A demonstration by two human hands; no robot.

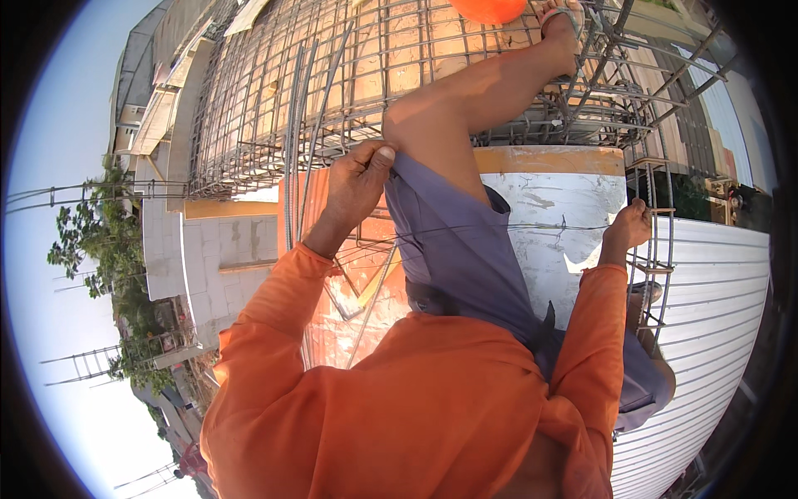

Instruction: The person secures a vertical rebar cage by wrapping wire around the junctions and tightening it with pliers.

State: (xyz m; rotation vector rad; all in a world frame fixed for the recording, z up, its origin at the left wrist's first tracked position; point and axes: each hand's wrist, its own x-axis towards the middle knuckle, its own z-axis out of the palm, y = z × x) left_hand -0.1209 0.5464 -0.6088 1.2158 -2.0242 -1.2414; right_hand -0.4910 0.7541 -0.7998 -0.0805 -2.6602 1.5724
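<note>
My left hand (359,181) is closed with the thumb on top, against the hem of my grey-blue shorts (453,241) beside the raised knee. Whatever lies inside its fingers is hidden. On the other side, my right hand (629,224) is closed at the end of some thin dark tie wires (540,226). These stretch across my lap toward the left, with loose bends over an orange-red board below my left hand. Just beside the right hand rises a narrow rebar cage (661,241).
Beyond my knee spreads a rebar mesh (332,100) over boards. An orange-red rounded object (489,7) lies by my sandaled foot (562,29). Corrugated white roofing (706,316) is at right, a block wall (229,245) at left. Long bars (293,150) stand near my left hand.
</note>
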